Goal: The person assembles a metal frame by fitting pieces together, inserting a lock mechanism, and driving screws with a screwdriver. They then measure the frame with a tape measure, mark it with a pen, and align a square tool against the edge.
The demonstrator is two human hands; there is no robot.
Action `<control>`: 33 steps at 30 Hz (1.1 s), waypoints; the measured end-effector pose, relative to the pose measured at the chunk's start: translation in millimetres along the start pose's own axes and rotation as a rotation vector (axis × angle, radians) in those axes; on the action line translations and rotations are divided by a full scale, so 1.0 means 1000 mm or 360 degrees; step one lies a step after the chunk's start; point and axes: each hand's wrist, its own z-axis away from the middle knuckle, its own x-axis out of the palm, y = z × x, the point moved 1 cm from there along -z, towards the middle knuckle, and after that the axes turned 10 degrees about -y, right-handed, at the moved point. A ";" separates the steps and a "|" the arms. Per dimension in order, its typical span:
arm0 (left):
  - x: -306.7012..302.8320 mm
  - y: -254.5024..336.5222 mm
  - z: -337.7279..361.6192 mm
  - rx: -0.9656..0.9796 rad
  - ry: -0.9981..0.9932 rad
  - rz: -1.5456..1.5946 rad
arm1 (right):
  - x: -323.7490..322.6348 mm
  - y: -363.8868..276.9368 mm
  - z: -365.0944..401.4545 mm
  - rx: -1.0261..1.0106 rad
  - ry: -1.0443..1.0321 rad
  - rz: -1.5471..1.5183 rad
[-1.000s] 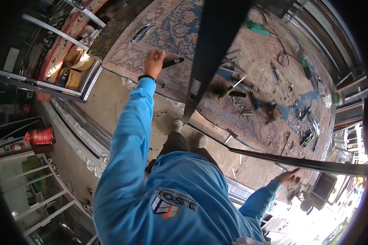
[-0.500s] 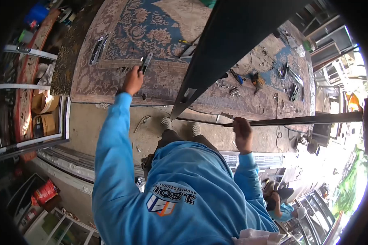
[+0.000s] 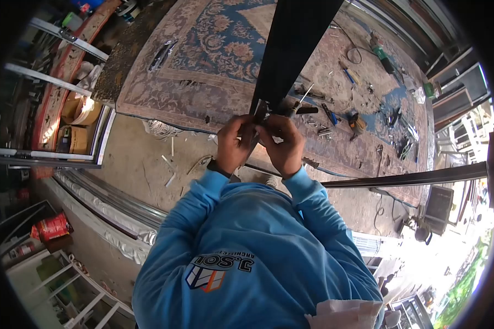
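A long black metal frame bar (image 3: 293, 46) runs from the top of the view down to my hands. My left hand (image 3: 234, 143) is closed at the bar's near end, its fingertips on a small dark metal hardware piece (image 3: 262, 111). Against it, my right hand (image 3: 284, 143) has its fingers pinched together, with the thumb close to my left fingertips. What the right fingers hold is too small to make out. Just past the right hand is a screwdriver (image 3: 305, 96) with a pale shaft.
A patterned rug (image 3: 164, 82) lies under the bar, with a green power tool (image 3: 383, 58), a blue-handled tool (image 3: 330, 114) and loose parts on it. Another dark bar (image 3: 411, 178) extends to the right. Metal frames (image 3: 49, 159) stand at left.
My left hand has come right and down with the small hardware piece to the black bar. My right hand has moved left and up from the other bar to meet it.
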 end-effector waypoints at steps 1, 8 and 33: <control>0.002 -0.002 -0.002 -0.0008 0.0044 0.0006 | 0.003 0.002 -0.003 -0.0034 0.0051 -0.0008; 0.011 -0.001 -0.009 -0.0087 0.0227 0.0067 | -0.004 0.008 -0.007 -0.0159 0.0175 0.0059; 0.009 -0.024 -0.028 -0.0040 0.0065 0.0093 | -0.150 0.259 0.023 0.0758 0.0266 0.0090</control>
